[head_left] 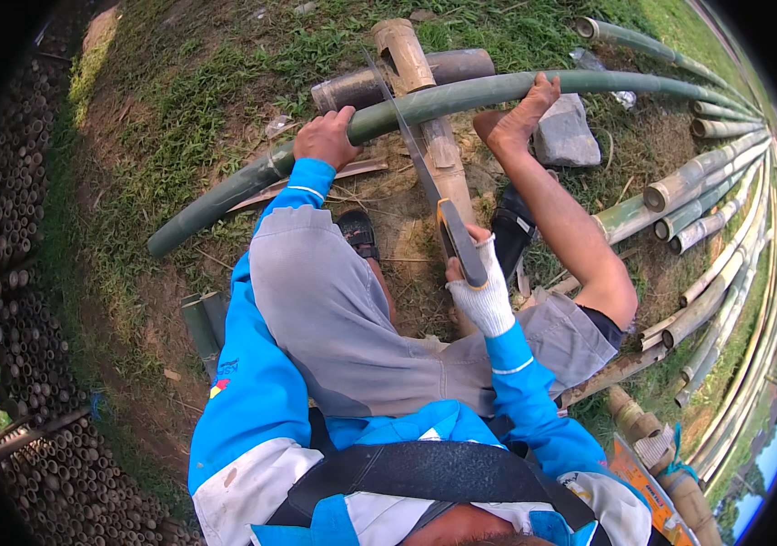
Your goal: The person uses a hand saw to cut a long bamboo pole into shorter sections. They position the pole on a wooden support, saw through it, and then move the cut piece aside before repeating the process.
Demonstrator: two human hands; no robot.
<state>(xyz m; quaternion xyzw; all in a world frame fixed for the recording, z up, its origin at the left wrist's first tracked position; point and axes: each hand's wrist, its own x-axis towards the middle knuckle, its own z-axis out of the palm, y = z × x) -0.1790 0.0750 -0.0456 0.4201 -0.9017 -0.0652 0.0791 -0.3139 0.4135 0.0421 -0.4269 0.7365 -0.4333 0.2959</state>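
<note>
A long green bamboo pole [470, 93] lies across a thick tan bamboo support [446, 155]. My bare left hand [327, 139] is wrapped over the pole, left of the support. A handsaw [418, 159] crosses the pole just right of that hand, its tip pointing away from me. My right hand [487, 287], in a white knit glove with bare fingertips, grips the saw's grey and orange handle. My bare right foot [520, 114] presses on the pole, right of the saw. How deep the blade sits in the bamboo I cannot tell.
A darker bamboo crosspiece [352, 91] runs through the support. A grey stone block [566, 132] sits beside my foot. Several bamboo poles [680, 182] lie at the right, and many stacked bamboo pieces [38, 364] fill the far left. A short green bamboo piece [199, 323] lies left of me.
</note>
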